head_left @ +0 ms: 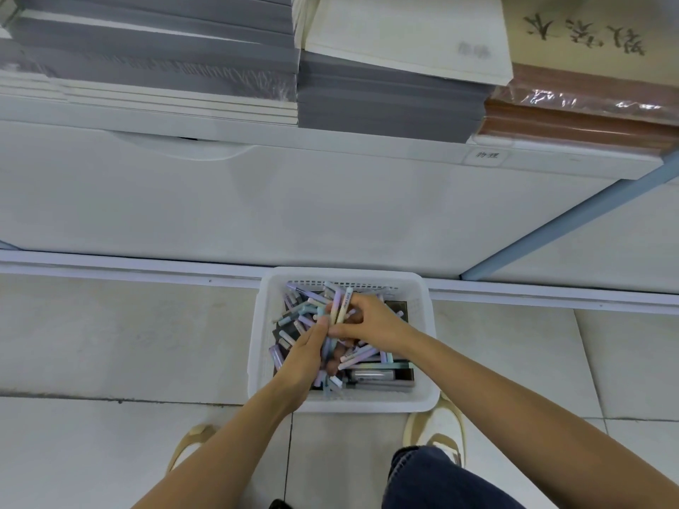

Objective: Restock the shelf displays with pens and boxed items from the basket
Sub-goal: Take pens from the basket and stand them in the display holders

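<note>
In the basket (257,361), right hand (373,323) fingers clamp a pen bunch (340,306); left hand (306,352) touches it, fingers' grip unclear.

We see bright, even, diffuse cool light, only faint shadows on the floor (110,343), glare on the plastic wrap (551,98), shelf edge (330,139) bowed by the wide lens, upper corners soft.
</note>
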{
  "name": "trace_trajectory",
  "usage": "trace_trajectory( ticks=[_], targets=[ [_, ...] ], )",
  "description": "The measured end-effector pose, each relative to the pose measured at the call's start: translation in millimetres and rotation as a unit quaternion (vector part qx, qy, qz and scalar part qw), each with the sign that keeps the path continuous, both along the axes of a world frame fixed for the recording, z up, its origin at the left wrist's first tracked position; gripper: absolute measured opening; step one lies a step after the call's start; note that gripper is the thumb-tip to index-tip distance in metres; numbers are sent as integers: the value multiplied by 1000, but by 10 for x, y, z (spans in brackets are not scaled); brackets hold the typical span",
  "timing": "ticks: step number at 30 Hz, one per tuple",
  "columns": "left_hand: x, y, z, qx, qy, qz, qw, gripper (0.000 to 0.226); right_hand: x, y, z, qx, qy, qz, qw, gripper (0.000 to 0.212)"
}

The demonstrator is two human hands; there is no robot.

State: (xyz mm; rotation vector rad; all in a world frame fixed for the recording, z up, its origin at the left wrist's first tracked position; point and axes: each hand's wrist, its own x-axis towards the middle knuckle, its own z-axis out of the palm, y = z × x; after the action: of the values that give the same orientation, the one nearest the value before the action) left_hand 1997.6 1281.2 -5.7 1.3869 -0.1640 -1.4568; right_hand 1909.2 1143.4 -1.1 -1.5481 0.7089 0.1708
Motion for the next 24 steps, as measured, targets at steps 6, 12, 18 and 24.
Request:
trace_trajectory(
  ticks=[6,12,18,24],
  targets=[
    [61,16,-64,34,-60,28,997,47,-164,-72,-90,-48,39,58,996,45],
    [137,86,-109,53,-88,34,994,30,-409,39,-319,-378,176,315,853,42],
    [130,97,-95,55,-92,17,994,28,-353,42,-379,-405,207,378,807,38],
    [121,94,-101,62,-93,19,994,27,-325,-77,-409,-346,204,347,847,23]
  ],
)
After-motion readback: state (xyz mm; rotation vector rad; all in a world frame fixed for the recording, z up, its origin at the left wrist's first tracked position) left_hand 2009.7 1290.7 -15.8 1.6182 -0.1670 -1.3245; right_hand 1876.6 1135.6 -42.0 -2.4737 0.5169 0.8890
